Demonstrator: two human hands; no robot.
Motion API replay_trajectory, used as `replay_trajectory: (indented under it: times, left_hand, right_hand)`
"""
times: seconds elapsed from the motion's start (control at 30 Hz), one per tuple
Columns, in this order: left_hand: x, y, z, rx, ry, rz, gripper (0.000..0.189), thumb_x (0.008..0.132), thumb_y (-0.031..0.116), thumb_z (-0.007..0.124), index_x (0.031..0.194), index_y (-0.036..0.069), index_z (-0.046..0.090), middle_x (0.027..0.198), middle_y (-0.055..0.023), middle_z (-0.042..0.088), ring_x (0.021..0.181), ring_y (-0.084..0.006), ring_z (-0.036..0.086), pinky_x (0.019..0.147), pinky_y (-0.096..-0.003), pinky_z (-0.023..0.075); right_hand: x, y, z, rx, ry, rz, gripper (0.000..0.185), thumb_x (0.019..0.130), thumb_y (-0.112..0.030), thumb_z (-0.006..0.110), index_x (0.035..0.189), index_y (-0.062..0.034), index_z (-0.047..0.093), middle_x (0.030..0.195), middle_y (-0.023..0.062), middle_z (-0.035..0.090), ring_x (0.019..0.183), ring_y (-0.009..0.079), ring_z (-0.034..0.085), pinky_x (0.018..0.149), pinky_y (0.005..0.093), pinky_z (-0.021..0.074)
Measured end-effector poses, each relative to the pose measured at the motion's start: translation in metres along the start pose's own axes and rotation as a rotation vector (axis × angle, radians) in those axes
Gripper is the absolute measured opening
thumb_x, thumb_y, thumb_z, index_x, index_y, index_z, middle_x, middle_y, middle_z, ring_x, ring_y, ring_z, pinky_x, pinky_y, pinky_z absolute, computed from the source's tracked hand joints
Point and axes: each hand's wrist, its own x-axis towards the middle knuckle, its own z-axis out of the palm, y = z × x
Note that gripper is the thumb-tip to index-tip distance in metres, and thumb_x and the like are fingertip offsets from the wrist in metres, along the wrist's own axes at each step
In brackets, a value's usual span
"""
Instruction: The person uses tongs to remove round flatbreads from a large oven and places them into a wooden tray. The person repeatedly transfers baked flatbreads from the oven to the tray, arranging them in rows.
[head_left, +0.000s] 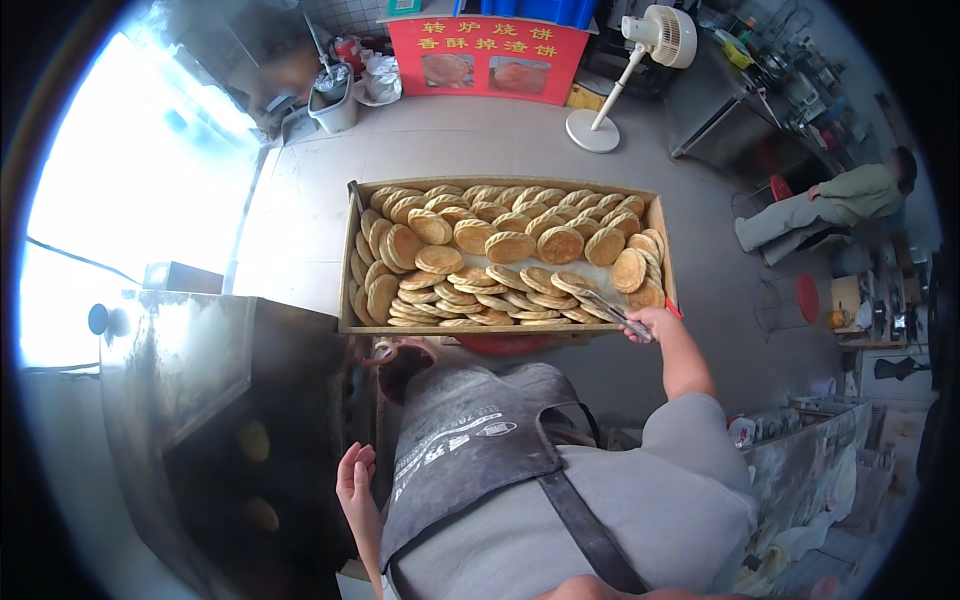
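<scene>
My right hand (660, 324) grips a pair of metal tongs (616, 310) over the front right edge of a shallow wooden box (480, 330). The tongs' tips touch or nearly touch a round flatbread (574, 283) with a crimped rim, and I cannot tell whether they pinch it. Many similar golden-brown flatbreads fill the box in overlapping rows, with a pale lining showing in the middle. Down at my side, my left hand (355, 474) is empty, its fingers loosely bent, near a dark metal oven (202, 367).
Two flatbreads (256, 440) show in the oven's dark opening. Beyond the box are a red counter (487, 75) with writing and a white pedestal fan (600, 129). A person (832, 199) sits at the right near a red stool (808, 298). A floury worktable (795, 457) stands behind my right arm.
</scene>
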Motion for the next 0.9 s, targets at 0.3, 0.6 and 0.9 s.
replay_trajectory:
  times: [0.3, 0.6, 0.9]
  left_hand:
    - [-0.009, 0.002, -0.035, -0.019, 0.032, 0.028, 0.032, 0.093, 0.019, 0.048, 0.120, 0.002, 0.051, 0.111, -0.0091, 0.059, 0.102, -0.0144, 0.054, 0.090, -0.0277, 0.0403]
    - [-0.016, -0.020, -0.090, -0.049, 0.038, 0.067, 0.034, 0.091, 0.018, 0.050, 0.120, -0.001, 0.051, 0.109, -0.0106, 0.060, 0.101, -0.0154, 0.055, 0.088, -0.0268, 0.0417]
    - [-0.039, -0.056, -0.160, -0.249, 0.150, 0.160, 0.036, 0.090, 0.019, 0.053, 0.122, 0.001, 0.049, 0.111, -0.0093, 0.058, 0.105, -0.0152, 0.053, 0.092, -0.0278, 0.0395]
  right_hand:
    - [-0.012, 0.025, 0.015, 0.055, -0.302, -0.022, 0.044, 0.092, -0.041, 0.045, 0.102, -0.0001, 0.056, 0.073, 0.0073, 0.062, 0.058, 0.0143, 0.060, 0.053, 0.0285, 0.0532]
    - [-0.065, 0.029, 0.235, -0.431, -0.671, -0.378, 0.037, 0.086, -0.026, 0.059, 0.114, -0.0020, 0.050, 0.099, 0.0093, 0.061, 0.082, 0.0155, 0.061, 0.072, 0.0286, 0.0519]
    - [-0.060, 0.075, 0.476, -1.334, -0.609, -0.790, 0.064, 0.077, -0.026, 0.068, 0.125, 0.0063, 0.043, 0.093, 0.0105, 0.060, 0.075, 0.0147, 0.057, 0.067, 0.0274, 0.0469]
